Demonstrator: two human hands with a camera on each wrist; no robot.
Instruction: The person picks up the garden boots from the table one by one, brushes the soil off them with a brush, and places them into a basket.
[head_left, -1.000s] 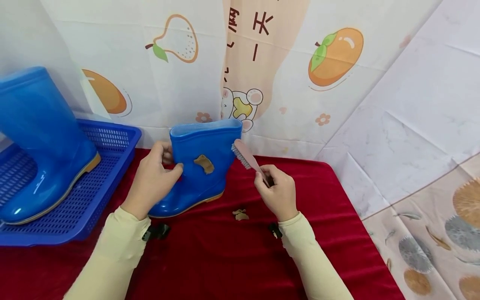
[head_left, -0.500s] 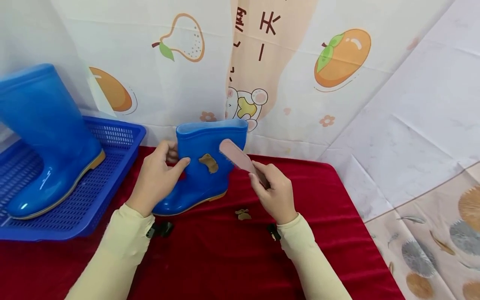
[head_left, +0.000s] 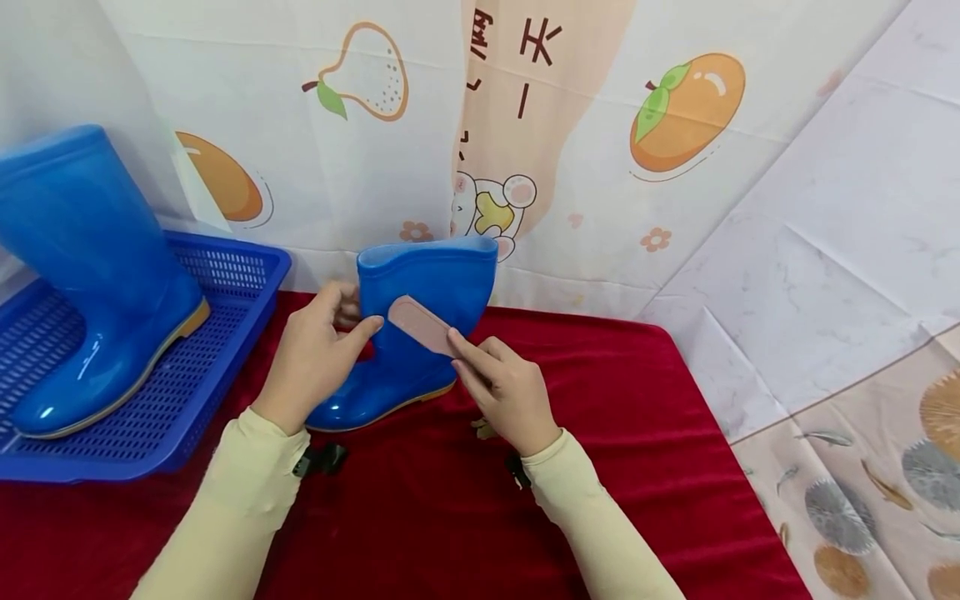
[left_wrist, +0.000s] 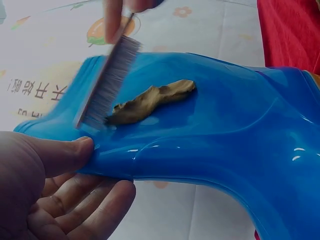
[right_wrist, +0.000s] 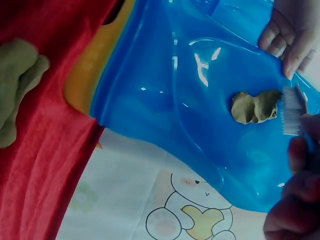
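A blue rain boot (head_left: 427, 271) stands on the red cloth with its toe to the left. My left hand (head_left: 315, 350) holds the front edge of its shaft, thumb on the near side and fingers behind. My right hand (head_left: 510, 392) grips a pink brush (head_left: 420, 325) by its handle, the back of the brush facing the head camera. In the left wrist view the bristles (left_wrist: 112, 82) are right at one end of a brown mud-like lump (left_wrist: 150, 102) stuck on the shaft. The head view has this lump hidden behind the brush.
At the left, a second blue rain boot (head_left: 112, 292) stands in a blue plastic basket (head_left: 258, 271). Another brown lump (head_left: 483, 429) lies on the red cloth (head_left: 420, 517), partly covered by my right hand. A printed curtain (head_left: 570, 167) hangs right behind the boot.
My right hand has moved left with the brush, turning its bristles from leftward to face the boot, and now overlaps the shaft. My left hand keeps its hold on the boot.
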